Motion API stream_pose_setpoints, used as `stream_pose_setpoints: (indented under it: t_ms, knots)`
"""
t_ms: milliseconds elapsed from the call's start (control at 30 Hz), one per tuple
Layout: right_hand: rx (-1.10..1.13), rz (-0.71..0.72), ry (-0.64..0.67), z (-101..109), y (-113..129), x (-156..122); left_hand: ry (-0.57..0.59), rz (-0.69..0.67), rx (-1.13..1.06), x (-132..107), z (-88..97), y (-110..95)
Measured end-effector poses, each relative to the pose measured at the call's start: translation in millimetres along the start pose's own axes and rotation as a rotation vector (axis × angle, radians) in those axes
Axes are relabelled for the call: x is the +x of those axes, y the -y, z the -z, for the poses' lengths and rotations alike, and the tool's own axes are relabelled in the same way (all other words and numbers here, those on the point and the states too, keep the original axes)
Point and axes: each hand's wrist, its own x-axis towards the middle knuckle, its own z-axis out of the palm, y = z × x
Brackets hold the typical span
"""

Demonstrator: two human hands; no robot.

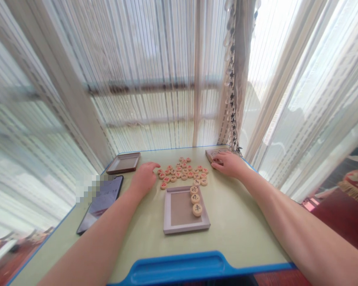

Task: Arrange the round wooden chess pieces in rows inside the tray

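Observation:
Round wooden Chinese chess pieces (184,171) with red and black characters lie in a loose cluster at the middle of the table. My left hand (144,176) rests on the tabletop just left of them, its fingers loosely bent and apart, holding nothing that I can see. Nearer to me is a shallow cardboard box tray (167,210); along its right side stand three pieces with black characters, among them a front piece (197,209). At the far right, my right hand (231,163) lies on a flat board-like box (210,154), thumb and fingers apart at its near side.
A shallow box lid (115,166) sits at the far left of the table. In front of it lies a phone (103,202). The table (235,234) has a blue edge and a blue moulded groove (179,270) at the front. Sheer striped curtains (155,99) hang behind it.

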Motion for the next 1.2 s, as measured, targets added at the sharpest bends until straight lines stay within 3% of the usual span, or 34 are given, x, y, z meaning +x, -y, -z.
stream_pose_setpoints:
  t_ms: [167,300,600,733,1000,1200]
  knots:
    - [0.071,0.014,0.052,10.5,6.5,-2.0,-0.023,-0.029,-0.007,0.5,0.0,1.5]
    - [0.022,0.009,0.011,6.4,6.0,-4.1,-0.040,-0.032,0.009,0.4,1.1,1.7]
    - [0.057,-0.269,0.117,-6.4,-8.7,-9.3,-0.068,-0.052,0.037,0.1,1.9,2.4]
    - [0.008,-0.332,0.226,0.3,0.0,-7.7,-0.087,-0.063,0.036,0.2,1.3,2.4]
    - [-0.020,-0.421,0.322,17.4,17.8,-13.3,-0.086,-0.059,0.034,-0.2,3.0,0.7]
    - [0.003,-0.448,0.454,38.2,46.7,-28.4,-0.086,-0.066,0.027,-1.0,3.6,-2.0]
